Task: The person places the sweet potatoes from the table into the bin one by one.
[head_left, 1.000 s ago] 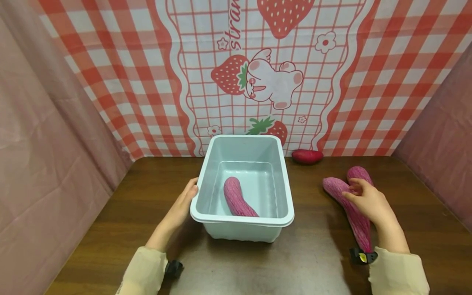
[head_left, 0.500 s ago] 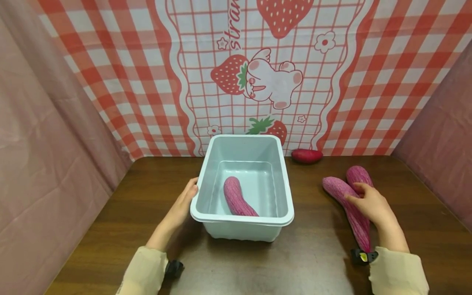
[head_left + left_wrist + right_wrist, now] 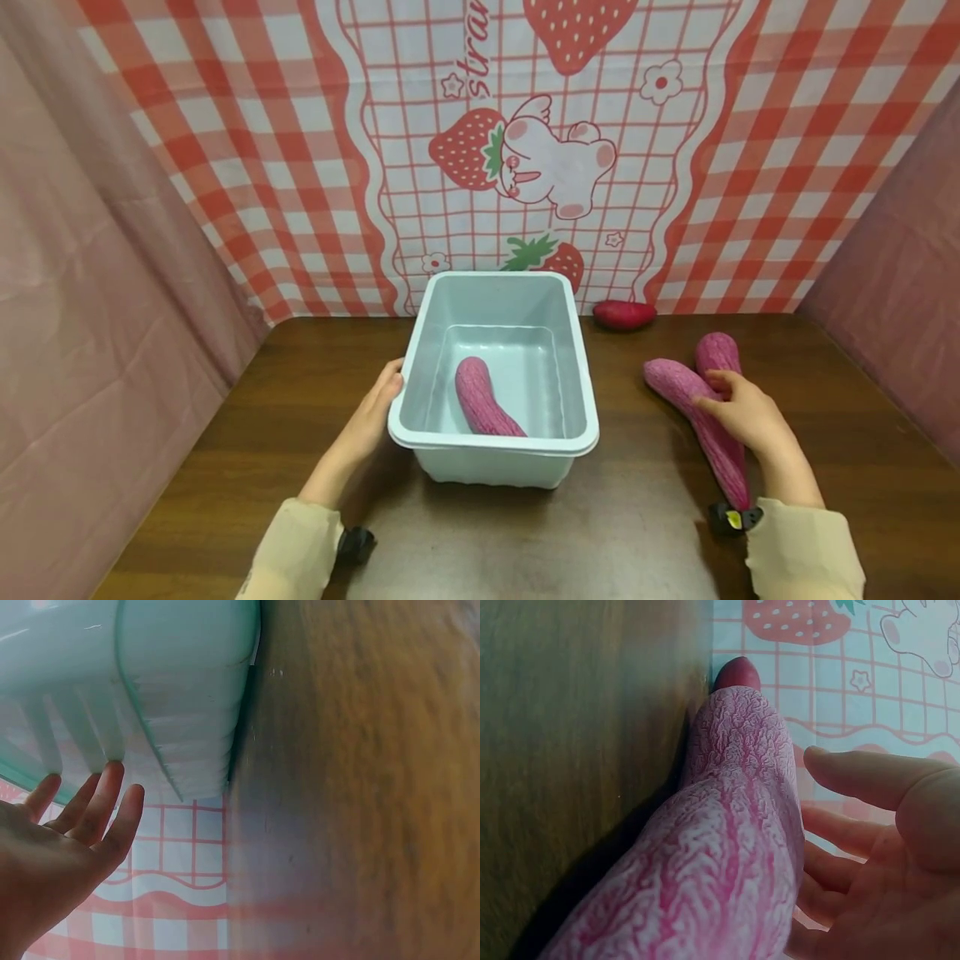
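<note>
My left hand [image 3: 367, 421] stays at the left side of a pale blue plastic tub [image 3: 495, 444], fingertips right at its wall [image 3: 180, 690] and fingers fairly straight. Inside the tub lies a curved pink-purple streaked eggplant [image 3: 480, 396]. To the right, two more such eggplants lie crossed on the table: a nearer one [image 3: 678, 387] and a farther one [image 3: 717, 350], partly hidden. My right hand [image 3: 753, 421] reaches over them, its fingertips close on their upper parts. From the right wrist, the thumb is straight and apart from the nearer eggplant [image 3: 727, 817], with the fingers behind it.
A smaller dark red, tapered vegetable [image 3: 624, 315] lies at the table's back edge, right of the tub. Behind the brown wooden table [image 3: 600, 533] hangs a red checked strawberry cloth [image 3: 525, 242]. Pink curtains [image 3: 112, 292] close off both sides.
My right hand has shifted slightly left, and both eggplants beneath it have slid left too. My left hand and the tub have kept their places.
</note>
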The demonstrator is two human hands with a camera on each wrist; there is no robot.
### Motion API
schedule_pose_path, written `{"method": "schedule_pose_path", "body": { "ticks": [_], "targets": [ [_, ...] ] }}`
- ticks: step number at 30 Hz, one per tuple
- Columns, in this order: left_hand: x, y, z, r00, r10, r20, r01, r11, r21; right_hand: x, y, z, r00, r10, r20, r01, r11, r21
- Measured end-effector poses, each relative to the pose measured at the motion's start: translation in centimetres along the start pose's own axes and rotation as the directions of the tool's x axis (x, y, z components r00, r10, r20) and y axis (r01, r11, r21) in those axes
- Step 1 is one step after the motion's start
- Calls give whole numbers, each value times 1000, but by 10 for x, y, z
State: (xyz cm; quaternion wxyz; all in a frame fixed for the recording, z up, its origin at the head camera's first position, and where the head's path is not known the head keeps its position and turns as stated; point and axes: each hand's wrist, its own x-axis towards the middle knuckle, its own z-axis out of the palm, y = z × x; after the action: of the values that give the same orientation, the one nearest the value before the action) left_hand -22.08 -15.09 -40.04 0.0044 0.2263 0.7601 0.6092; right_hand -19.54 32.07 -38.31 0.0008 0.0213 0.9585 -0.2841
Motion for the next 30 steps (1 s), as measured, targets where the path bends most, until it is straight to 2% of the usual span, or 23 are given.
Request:
{"method": "schedule_pose_path", "body": {
  "ticks": [16, 30],
  "targets": [
    [1, 0, 0, 1000, -9, -1, 9, 1000, -2, 2, -2, 5, 999, -26, -18, 26, 1000, -6],
    [1, 0, 0, 1000, -13, -5, 13, 1000, 8, 2, -7, 9, 1000, 3, 6, -2, 999, -53]
  ]
}}
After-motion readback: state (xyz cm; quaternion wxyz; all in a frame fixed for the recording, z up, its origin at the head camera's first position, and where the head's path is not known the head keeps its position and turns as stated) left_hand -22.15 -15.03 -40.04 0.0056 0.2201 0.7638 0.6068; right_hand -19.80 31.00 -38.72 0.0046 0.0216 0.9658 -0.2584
